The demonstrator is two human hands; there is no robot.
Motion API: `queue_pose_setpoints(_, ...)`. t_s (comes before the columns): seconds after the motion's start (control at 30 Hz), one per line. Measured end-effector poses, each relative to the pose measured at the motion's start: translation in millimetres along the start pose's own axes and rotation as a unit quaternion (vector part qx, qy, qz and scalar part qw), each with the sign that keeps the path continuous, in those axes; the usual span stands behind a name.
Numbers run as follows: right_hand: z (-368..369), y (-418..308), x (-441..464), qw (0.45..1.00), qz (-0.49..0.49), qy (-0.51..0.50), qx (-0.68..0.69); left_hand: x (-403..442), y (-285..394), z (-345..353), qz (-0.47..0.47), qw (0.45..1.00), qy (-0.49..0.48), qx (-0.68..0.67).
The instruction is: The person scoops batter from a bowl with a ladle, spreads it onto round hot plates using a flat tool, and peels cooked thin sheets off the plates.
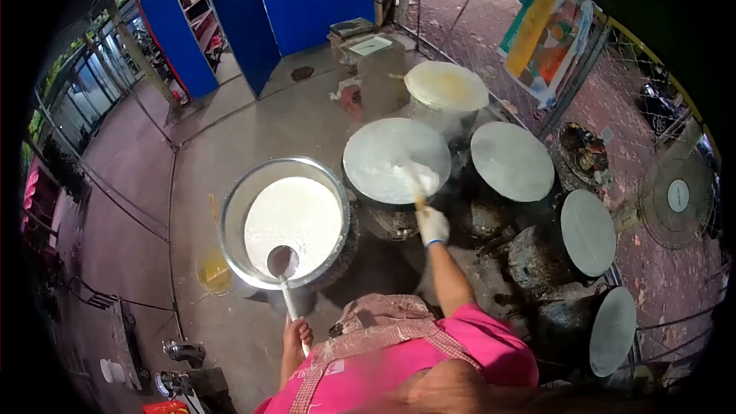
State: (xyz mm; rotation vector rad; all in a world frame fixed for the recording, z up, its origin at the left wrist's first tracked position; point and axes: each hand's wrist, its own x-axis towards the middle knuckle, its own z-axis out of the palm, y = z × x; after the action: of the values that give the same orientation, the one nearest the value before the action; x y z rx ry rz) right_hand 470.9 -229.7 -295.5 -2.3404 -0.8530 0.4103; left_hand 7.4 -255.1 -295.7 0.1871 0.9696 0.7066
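My left hand, bare, is closed round the pale handle of a ladle. The ladle's round bowl hangs over white batter in a large metal basin. In a white glove, my right hand grips a wooden-handled spreader. The spreader's blurred end touches the near right part of a round griddle coated in white, where a brighter white patch shows. Steam or haze hangs around the griddle.
More round griddles stand on stoves: one yellowish behind, others curving down the right. A container of yellow liquid is left of the basin. A fan and wire fence are at right.
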Motion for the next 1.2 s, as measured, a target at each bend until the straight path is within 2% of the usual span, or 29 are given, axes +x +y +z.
queue_pose_setpoints(0.03, 11, -10, 6, 0.999, -0.039, -0.029, 0.002, 15, 0, -3, -0.018, 0.999, -0.009, -0.032)
queue_pose_setpoints(0.1, 15, 0, -15, 0.988, -0.097, -0.084, -0.081, 23, -2, -3, -0.064, 0.994, -0.044, -0.080)
queue_pose_setpoints(0.17, 4, 48, -9, 0.998, -0.004, -0.050, -0.036, 21, -4, 7, 0.002, 0.998, -0.066, 0.014)
queue_pose_setpoints(0.2, -4, 79, 12, 0.999, 0.004, -0.038, -0.006, 11, 0, 22, 0.012, 0.996, -0.050, 0.073)
queue_pose_setpoints(0.23, -38, 71, 23, 0.995, 0.037, -0.062, -0.074, 9, 1, 28, 0.002, 0.996, -0.052, 0.071)
queue_pose_setpoints(0.27, -28, 80, 51, 0.998, 0.046, -0.001, -0.031, 15, 0, 25, 0.001, 0.996, -0.047, 0.074)
queue_pose_setpoints(0.3, -39, 55, 49, 0.995, -0.004, 0.083, 0.052, 21, -4, 23, -0.005, 0.996, -0.042, 0.074)
queue_pose_setpoints(0.33, -36, 35, 59, 0.997, 0.013, 0.066, 0.037, 20, -6, 37, -0.008, 0.995, -0.051, 0.091)
queue_pose_setpoints(0.37, -22, 22, 60, 0.999, 0.006, 0.047, 0.024, 35, -10, 28, -0.033, 0.996, -0.049, 0.074)
queue_pose_setpoints(0.43, 1, 26, 28, 0.994, -0.108, -0.005, -0.022, 47, -5, 33, -0.174, 0.982, -0.020, -0.074)
queue_pose_setpoints(0.5, -6, 59, -11, 0.995, -0.094, -0.046, -0.001, 39, -7, 55, -0.072, 0.996, -0.028, 0.042)
queue_pose_setpoints(0.53, -24, 68, 4, 0.998, -0.033, -0.049, -0.005, 44, -8, 45, -0.063, 0.993, -0.060, 0.084)
queue_pose_setpoints(0.57, -46, 78, 26, 0.998, 0.026, -0.053, -0.008, 47, -9, 41, -0.090, 0.993, -0.068, 0.030)
queue_pose_setpoints(0.6, -55, 85, 41, 0.994, 0.091, -0.066, -0.011, 50, -7, 58, -0.056, 0.992, -0.064, 0.094)
queue_pose_setpoints(0.63, -49, 88, 70, 0.997, 0.056, 0.002, 0.048, 44, -10, 68, -0.030, 0.986, -0.052, 0.157)
queue_pose_setpoints(0.67, -39, 84, 95, 0.993, -0.034, 0.106, 0.047, 61, -16, 54, -0.096, 0.992, -0.056, 0.054)
queue_pose_setpoints(0.7, -47, 58, 109, 0.997, 0.009, 0.062, 0.044, 64, -18, 67, -0.126, 0.991, -0.033, 0.012)
queue_pose_setpoints(0.77, -33, 52, 89, 0.995, -0.082, 0.043, 0.028, 76, -19, 91, -0.181, 0.978, 0.013, -0.099)
queue_pose_setpoints(0.8, -36, 62, 59, 0.994, -0.077, -0.041, -0.060, 77, -20, 97, -0.164, 0.986, -0.001, -0.022)
queue_pose_setpoints(0.87, 5, 139, 35, 0.980, -0.170, 0.090, 0.049, 75, -29, 90, -0.106, 0.994, 0.007, 0.037)
queue_pose_setpoints(0.9, -11, 145, 49, 0.995, -0.040, 0.029, 0.082, 73, -32, 96, -0.075, 0.995, 0.012, 0.066)
queue_pose_setpoints(0.93, -30, 126, 79, 0.996, -0.013, 0.023, 0.089, 60, -31, 122, -0.082, 0.995, 0.028, 0.046)
queue_pose_setpoints(0.97, -50, 103, 118, 0.995, 0.023, 0.012, 0.095, 59, -31, 117, -0.100, 0.994, 0.028, 0.024)
queue_pose_setpoints(1.03, -22, 97, 213, 0.988, -0.087, 0.100, 0.080, 72, -38, 107, -0.138, 0.990, 0.017, -0.022)
queue_pose_setpoints(1.1, -30, 69, 259, 0.996, -0.050, 0.059, 0.035, 57, -43, 113, -0.115, 0.992, 0.004, -0.048)
queue_pose_setpoints(1.17, -34, 80, 242, 0.983, -0.047, 0.084, 0.157, 52, -42, 94, -0.118, 0.988, -0.003, -0.097)
queue_pose_setpoints(1.2, -32, 82, 218, 0.974, 0.037, 0.048, 0.217, 65, -44, 66, -0.022, 0.988, -0.031, 0.151)
